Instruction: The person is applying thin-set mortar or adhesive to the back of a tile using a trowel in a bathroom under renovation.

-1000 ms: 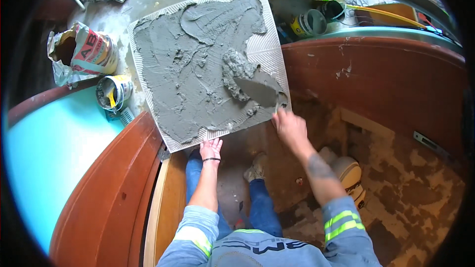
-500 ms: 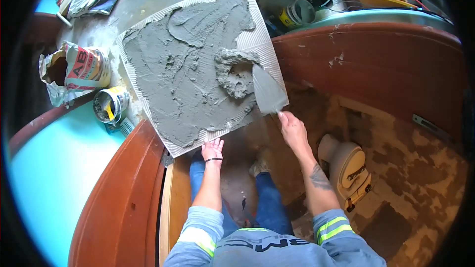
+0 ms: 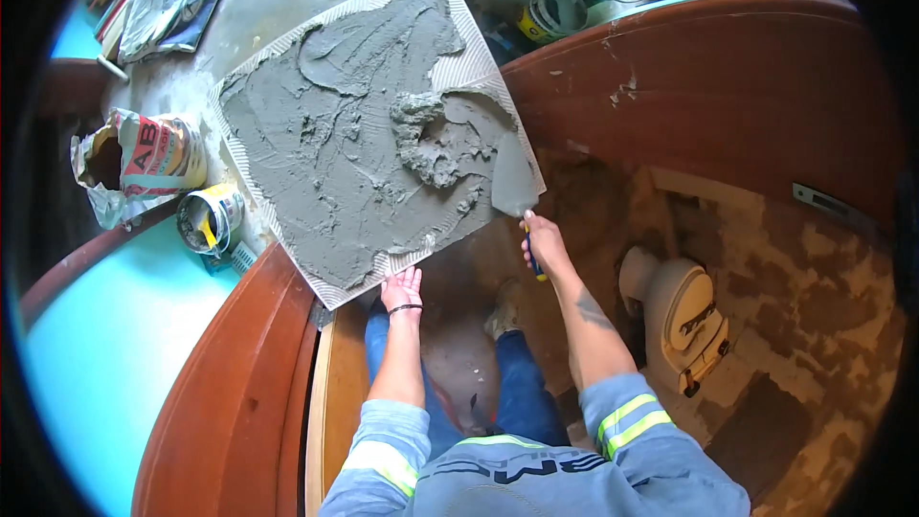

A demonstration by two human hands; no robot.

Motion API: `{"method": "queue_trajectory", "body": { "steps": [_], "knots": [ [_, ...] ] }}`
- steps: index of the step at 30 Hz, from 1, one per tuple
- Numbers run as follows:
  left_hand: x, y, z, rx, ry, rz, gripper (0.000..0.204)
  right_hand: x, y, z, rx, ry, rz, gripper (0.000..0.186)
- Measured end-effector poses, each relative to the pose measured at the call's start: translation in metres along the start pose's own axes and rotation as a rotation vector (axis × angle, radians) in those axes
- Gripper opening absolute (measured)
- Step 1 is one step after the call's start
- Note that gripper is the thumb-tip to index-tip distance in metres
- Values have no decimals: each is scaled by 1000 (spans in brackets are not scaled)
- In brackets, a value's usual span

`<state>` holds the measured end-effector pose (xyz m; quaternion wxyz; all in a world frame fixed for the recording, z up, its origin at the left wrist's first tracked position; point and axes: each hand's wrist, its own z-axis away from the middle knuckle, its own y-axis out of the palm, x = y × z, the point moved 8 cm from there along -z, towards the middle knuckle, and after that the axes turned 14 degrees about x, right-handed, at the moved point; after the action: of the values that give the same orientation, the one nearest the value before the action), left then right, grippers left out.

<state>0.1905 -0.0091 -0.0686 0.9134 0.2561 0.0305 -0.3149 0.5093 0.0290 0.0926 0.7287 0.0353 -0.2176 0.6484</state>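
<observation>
The tile (image 3: 373, 134) sits tilted in the doorway, its near edge propped on the left hand (image 3: 402, 289), fingers flat under the rim. There's open floor below, between the wood frame (image 3: 249, 373) and the toilet (image 3: 680, 311). A bucket (image 3: 212, 217) and bag (image 3: 144, 158) crowd the tile's left corner. The back is almost all grey mortar, ribbed edge bare, with a lump near the middle. The right hand (image 3: 544, 244) is closed round the trowel (image 3: 514, 182), blade at the right edge, lower than half a second ago.
</observation>
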Motion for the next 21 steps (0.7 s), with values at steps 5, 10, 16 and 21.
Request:
{"method": "queue_trajectory", "body": {
  "steps": [5,10,16,21],
  "knots": [
    [-21,-16,-2,-31,18,-4,50,29,48,15,205,-36,-477,44],
    [12,12,-4,-37,-37,57,46,108,95,-41,428,-51,-368,48],
    [-4,-6,-5,19,-21,10,45,102,84,27,80,-611,854,37],
    [-7,-1,2,-67,13,34,43,167,92,58,-177,-820,1373,25]
  ]
}}
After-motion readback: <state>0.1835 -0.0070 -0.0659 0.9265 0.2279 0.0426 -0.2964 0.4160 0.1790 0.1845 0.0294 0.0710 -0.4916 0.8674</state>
